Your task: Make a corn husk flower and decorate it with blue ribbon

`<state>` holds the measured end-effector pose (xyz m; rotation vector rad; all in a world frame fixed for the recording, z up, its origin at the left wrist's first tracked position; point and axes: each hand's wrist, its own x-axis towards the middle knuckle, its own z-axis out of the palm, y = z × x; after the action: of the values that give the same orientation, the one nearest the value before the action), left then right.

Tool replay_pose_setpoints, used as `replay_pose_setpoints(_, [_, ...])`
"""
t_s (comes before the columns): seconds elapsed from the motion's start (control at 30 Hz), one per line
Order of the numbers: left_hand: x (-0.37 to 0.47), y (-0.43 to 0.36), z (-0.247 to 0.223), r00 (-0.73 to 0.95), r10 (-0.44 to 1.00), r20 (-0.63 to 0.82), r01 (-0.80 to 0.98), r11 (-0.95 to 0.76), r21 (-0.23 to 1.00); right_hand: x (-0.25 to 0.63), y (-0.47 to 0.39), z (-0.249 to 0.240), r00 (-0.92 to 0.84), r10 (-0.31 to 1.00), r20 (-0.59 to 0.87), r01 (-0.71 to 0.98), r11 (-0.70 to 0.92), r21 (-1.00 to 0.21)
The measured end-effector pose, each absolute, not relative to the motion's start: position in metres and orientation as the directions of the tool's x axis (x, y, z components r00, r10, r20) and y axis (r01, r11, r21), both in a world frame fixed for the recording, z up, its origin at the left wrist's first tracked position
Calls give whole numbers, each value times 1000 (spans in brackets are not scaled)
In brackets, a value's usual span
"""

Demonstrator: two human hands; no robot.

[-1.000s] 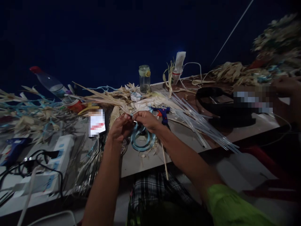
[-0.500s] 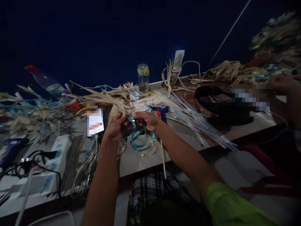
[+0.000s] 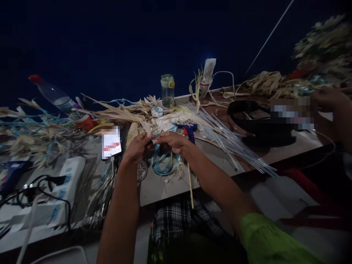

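My left hand (image 3: pixel 137 148) is closed in a pinch around the base of a pale dried husk piece (image 3: pixel 147 128), whose tip sticks up above the fingers. Fingertips almost meeting it, my right hand (image 3: pixel 172 140) pinches the end of a light blue ribbon (image 3: pixel 165 171). The rest of that ribbon hangs in loose loops below, down to the tabletop. Exactly how ribbon and husk touch is hidden by the fingers. Just beyond my right wrist lies a blue glue gun (image 3: pixel 191 131) with a small red light.
Dried husks (image 3: pixel 123 114) heap up behind my hands, near a lidded bottle (image 3: pixel 167 91). Clear sticks (image 3: pixel 233 141) spread to the right. A lit phone (image 3: pixel 111 143), wires (image 3: pixel 106 198) and a power strip (image 3: pixel 68 183) are left. Another person's hand (image 3: pixel 334 102) is far right.
My fingertips have drawn closer together, and less ribbon shows between them. The husk tip now stands out more clearly. At the far right, the other person's hand has shifted slightly.
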<state>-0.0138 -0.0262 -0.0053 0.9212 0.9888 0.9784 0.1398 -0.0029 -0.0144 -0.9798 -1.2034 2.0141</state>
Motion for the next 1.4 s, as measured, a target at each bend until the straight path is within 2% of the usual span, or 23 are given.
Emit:
replay_pose_setpoints(0.13, [-12, -24, -6, 183, 953, -242, -206, 278, 938, 136, -7, -12, -458, 855, -244, -32, -291, -956])
replay_pose_setpoints(0.3, [-9, -22, -10, 45, 954, -295, -164, 298, 940, 131, -14, -6, -311, 949, -52, 220, 19, -975])
replay_pose_setpoints(0.4, [-6, -21, -12, 33, 948, -316, -231, 315, 921, 128, -15, -6, -268, 960, 81, 336, 172, -926])
replay_pose_setpoints(0.47, [-4, -23, -10, 71, 958, -279, -312, 287, 905, 128, -13, -8, -258, 958, 123, 339, 209, -917])
replay_pose_setpoints(0.63, [1, -29, -2, 201, 970, -136, -467, 217, 857, 129, -8, -16, -251, 968, 9, 141, 46, -989])
replay_pose_setpoints(0.8, [-4, -27, -5, 143, 977, -157, -312, 195, 930, 130, -8, -18, -295, 955, -30, 0, -31, -1000])
replay_pose_setpoints(1.03, [-10, -26, -8, 169, 967, -191, -192, 222, 956, 136, -2, -15, -404, 888, -220, -161, -306, -939])
replay_pose_setpoints(1.2, [-10, -27, -7, 173, 962, -213, -137, 237, 962, 138, 1, -16, -347, 906, -241, -155, -308, -939])
replay_pose_setpoints(1.3, [-10, -27, -6, 182, 953, -244, -141, 270, 952, 139, 1, -17, -345, 917, -200, -160, -267, -950])
replay_pose_setpoints(1.4, [-9, -26, -6, 133, 967, -216, -109, 231, 967, 139, 1, -16, -349, 922, -166, -182, -241, -953])
